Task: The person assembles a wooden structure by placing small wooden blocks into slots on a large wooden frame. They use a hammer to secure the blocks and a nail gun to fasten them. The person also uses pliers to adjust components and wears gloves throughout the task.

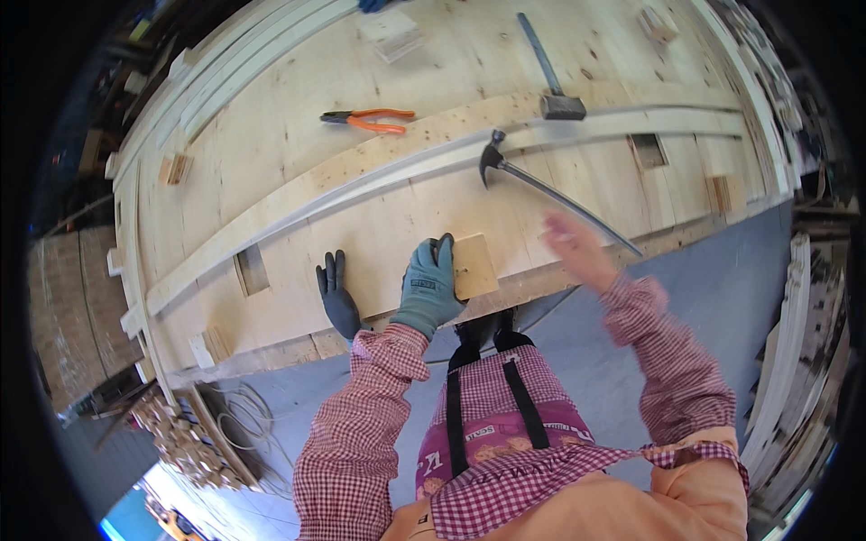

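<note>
My left hand (428, 284), in a teal and dark work glove, grips the left side of a small square wooden board (477, 265) near the front edge of the wooden table. A small dark spot shows on the board's face. My bare right hand (577, 248) is in the air to the right of it, its fingers smeared by motion. Just beyond that hand lies a claw hammer (559, 197), its metal handle slanting toward the front edge. An empty dark glove (337, 296) rests to the left of my left hand.
Orange-handled pliers (370, 118) and a mallet (561, 105) lie farther back on the plywood tabletop (433, 212). Long wooden strips (361, 185) cross it. Rectangular holes (252, 270) and small wood blocks (210, 346) are spread about. Scrap wood (194, 442) and a coiled hose (242, 415) stand lower left.
</note>
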`<state>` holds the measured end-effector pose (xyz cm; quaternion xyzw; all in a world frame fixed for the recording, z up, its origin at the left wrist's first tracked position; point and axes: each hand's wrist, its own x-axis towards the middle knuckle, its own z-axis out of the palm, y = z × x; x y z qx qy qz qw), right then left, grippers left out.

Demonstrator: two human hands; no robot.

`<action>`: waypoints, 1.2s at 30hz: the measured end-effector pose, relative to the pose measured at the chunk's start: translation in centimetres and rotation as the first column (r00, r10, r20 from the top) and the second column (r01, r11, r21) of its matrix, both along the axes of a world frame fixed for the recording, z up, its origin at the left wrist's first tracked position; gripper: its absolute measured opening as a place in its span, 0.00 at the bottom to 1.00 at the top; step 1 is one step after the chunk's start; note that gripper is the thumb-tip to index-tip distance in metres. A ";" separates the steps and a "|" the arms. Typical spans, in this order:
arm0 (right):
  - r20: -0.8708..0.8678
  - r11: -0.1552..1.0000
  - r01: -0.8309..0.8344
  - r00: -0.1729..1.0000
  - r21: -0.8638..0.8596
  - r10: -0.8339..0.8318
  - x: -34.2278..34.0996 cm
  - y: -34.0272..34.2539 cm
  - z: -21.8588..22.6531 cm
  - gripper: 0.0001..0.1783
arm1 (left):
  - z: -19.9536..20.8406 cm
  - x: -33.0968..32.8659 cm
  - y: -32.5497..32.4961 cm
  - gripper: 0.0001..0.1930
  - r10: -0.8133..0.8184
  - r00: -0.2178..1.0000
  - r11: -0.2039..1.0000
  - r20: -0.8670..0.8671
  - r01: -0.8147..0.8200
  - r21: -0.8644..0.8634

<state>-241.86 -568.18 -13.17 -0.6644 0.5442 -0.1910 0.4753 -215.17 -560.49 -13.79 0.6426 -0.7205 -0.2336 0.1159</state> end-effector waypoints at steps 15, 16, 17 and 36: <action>-1.000 0.195 -0.981 0.018 -0.020 -0.008 4.4 -37.1 -1.0 0.25 | -0.5 0.6 0.9 0.36 0.099 0.995 0.992 -0.027 -0.097 0.087; -1.000 0.176 -0.984 -0.001 0.005 0.025 3.7 -39.2 -3.2 0.22 | -0.6 0.6 0.9 0.37 0.091 0.995 0.992 -0.029 -0.088 0.090; -0.999 0.155 -0.987 -0.023 0.030 0.048 2.6 -41.8 -5.6 0.19 | -0.8 0.6 0.9 0.37 0.084 0.996 0.993 -0.035 -0.081 0.084; -0.169 0.824 0.131 0.985 0.551 -0.044 -6.3 8.3 11.8 0.09 | -0.8 0.9 0.9 0.41 0.050 0.999 0.999 -0.002 -0.050 0.004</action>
